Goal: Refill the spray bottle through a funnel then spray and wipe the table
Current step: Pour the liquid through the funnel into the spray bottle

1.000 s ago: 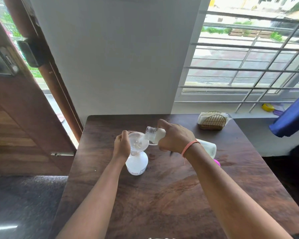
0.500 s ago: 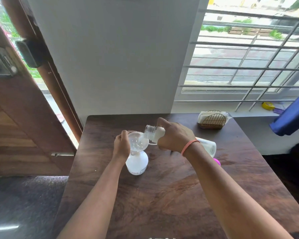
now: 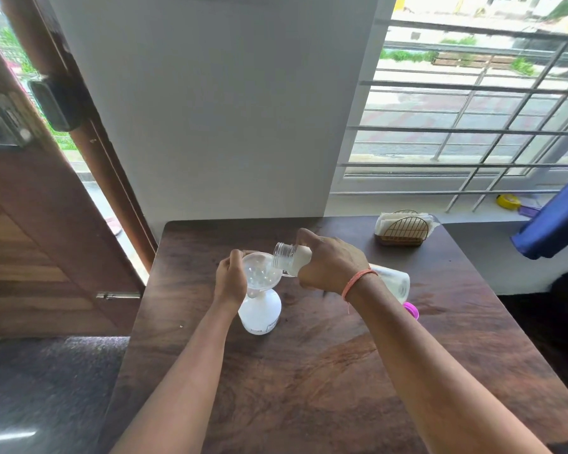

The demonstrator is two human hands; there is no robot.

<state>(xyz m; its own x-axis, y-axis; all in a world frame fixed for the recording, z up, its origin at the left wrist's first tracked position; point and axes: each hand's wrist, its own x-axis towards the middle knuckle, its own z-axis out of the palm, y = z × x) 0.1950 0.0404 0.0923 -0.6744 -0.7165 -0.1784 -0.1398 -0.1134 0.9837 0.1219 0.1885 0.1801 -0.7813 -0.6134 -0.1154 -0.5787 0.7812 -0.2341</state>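
My right hand [image 3: 330, 262] is wrapped around the refill bottle [image 3: 291, 258], fingers curled over its body, tipping it almost flat so its open clear mouth hangs over the funnel [image 3: 261, 273]. My left hand [image 3: 231, 280] pinches the funnel's left rim, holding it seated in the neck of the spray bottle [image 3: 259, 311], which stands upright on the dark wooden table [image 3: 309, 371], towards its far left part.

Compared with a second ago, almost nothing differs: both hands keep the same holds, the refill bottle stays at about the same tilt over the funnel, and the spray bottle stands on the same spot. Only the view shifts a little.

Much is hard to make out. My right hand covers the middle of the refill bottle, so only its mouth and its white far end behind my wrist show. I cannot see a stream of liquid, only pale glints inside the funnel. My left hand hides the spray bottle's neck and the funnel's spout. A pink object [image 3: 411, 310] peeks out just right of my right forearm, mostly hidden. At the far right corner a wire holder [image 3: 402, 231] stands with white napkins in it.
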